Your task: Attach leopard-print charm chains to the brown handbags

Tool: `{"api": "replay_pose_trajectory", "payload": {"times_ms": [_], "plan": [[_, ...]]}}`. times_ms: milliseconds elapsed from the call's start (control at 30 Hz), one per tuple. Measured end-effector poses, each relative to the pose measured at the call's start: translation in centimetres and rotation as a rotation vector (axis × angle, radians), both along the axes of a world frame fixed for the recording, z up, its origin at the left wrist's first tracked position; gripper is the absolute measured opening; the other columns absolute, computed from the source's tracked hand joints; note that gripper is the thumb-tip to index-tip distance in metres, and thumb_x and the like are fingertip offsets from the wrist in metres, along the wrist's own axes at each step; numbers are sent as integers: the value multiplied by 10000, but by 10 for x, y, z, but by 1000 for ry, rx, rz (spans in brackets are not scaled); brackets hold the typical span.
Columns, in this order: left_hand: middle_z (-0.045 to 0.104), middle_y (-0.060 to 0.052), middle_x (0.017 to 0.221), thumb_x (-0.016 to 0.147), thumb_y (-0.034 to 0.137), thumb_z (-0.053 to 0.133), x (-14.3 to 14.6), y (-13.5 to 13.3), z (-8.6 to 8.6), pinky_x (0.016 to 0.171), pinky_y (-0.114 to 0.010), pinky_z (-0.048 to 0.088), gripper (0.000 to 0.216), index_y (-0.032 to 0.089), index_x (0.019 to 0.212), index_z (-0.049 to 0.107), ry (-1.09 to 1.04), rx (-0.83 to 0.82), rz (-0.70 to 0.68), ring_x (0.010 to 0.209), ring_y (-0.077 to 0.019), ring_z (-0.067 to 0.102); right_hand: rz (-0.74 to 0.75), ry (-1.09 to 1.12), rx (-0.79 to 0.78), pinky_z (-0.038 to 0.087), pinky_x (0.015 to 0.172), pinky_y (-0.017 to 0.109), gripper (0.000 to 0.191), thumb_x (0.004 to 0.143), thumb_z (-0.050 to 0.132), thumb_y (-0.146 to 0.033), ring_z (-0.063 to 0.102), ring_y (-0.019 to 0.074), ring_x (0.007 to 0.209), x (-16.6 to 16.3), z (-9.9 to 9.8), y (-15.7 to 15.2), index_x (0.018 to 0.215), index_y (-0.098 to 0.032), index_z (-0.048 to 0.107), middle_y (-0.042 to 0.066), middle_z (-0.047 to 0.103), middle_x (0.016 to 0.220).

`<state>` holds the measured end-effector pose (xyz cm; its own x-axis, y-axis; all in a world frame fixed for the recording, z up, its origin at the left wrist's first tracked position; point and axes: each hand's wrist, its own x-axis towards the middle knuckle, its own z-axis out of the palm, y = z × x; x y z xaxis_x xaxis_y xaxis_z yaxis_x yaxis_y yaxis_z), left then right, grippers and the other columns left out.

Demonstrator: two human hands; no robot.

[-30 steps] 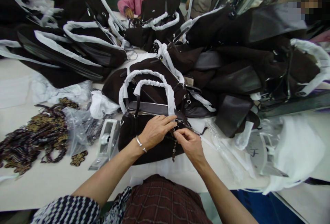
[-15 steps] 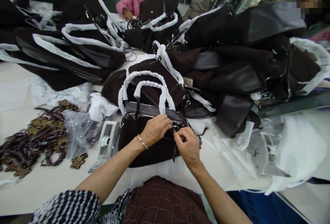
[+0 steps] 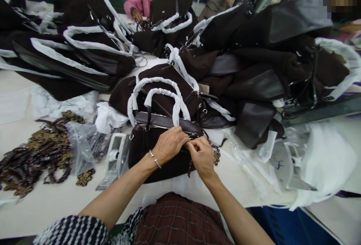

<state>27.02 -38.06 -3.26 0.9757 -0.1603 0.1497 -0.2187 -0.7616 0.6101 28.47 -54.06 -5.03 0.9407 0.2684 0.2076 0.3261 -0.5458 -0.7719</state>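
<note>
1. We have the bag (image 3: 170,170) at the table's (image 3: 239,196) near middle.
2. Our left hand (image 3: 171,143) and right hand (image 3: 202,155) meet at its top right; fingertips overlap, so we cannot tell the grip.
3. We should brace the bag and hang the strand (image 3: 189,168) clear of the zipper (image 3: 160,127).

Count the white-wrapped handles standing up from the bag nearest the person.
2: the taller rear loop, and the lower front loop overlapping it, both on the near bag. No third one shows, and none seems hidden.
</note>
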Motion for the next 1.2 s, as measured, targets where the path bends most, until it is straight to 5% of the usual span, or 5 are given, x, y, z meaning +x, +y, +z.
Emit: {"api": "replay_pose_trajectory", "payload": {"times_ms": [333,500,667,833,1200], "plan": [[608,-5,940,902,236,512,-1,-19,9,683,-246,423,132,229,832,625,74,-115,194,803,-139,593,109,-23,12,458,687,293,166,871,578,-218,560,156,742,5,6,-7,725,-199,657,24,584,762],[634,-32,991,945,208,414,-10,-26,25,820,-268,456,146,214,950,559,31,-380,192,916,-152,607,-110,216,386,491,843,367,217,909,532,-336,633,197,917,6,17,-15,986,-193,678,69,670,977],[634,10,736,945,272,396,-13,-41,27,548,-229,483,124,197,907,487,395,-798,86,534,-105,586,-71,347,803,422,1029,465,370,973,395,-380,574,243,1176,0,36,-5,1230,-183,576,121,617,1254],[612,1,734,895,266,502,-12,-49,20,653,-237,518,133,170,803,507,329,-955,60,681,-124,633,179,310,468,354,1104,451,354,933,506,-361,493,243,1268,1,62,-5,1249,-230,597,82,556,1346],[632,-15,748,880,273,540,-16,-38,6,655,-289,571,149,148,808,503,436,-1175,167,647,-129,663,-138,640,453,448,524,224,314,743,741,-392,559,102,571,13,41,-28,956,-163,712,28,685,727]]}}
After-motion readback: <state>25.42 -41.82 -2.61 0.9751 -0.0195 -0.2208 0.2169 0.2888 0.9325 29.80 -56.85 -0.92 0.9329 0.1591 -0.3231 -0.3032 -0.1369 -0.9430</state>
